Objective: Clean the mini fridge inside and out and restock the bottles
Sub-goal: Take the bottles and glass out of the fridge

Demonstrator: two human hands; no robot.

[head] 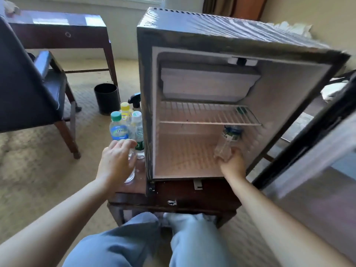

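Inside fridge (183, 151), one bottle (229, 139)

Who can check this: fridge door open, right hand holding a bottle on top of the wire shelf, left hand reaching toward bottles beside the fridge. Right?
Wrong in one respect. The head view shows the right hand holding the bottle under the wire shelf, not on top. The door is open and the left hand reaches toward the bottles beside the fridge.

bottles (127, 126) left of mini fridge (212, 93), bin (107, 98) behind them
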